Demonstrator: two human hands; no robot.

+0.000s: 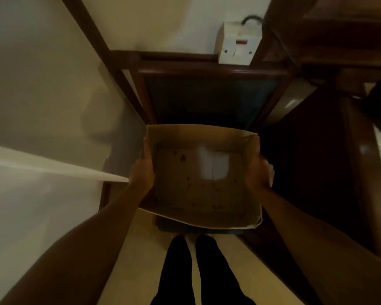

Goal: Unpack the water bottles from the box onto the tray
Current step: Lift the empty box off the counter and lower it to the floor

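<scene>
An open brown cardboard box (198,137) is held in front of me over a dark chair seat. Its inside holds no bottles; I see a stained bottom and a white label patch. My left hand (141,170) grips the box's left wall, thumb inside the rim. My right hand (259,172) grips the right wall the same way. No water bottles and no tray are in view. The frame is dim and blurred.
A dark wooden chair (209,69) stands under and behind the box. A white wall socket (237,48) with a black cable sits above it. Dark wooden furniture (330,139) fills the right side. A pale wall is at the left, and my legs (198,271) below.
</scene>
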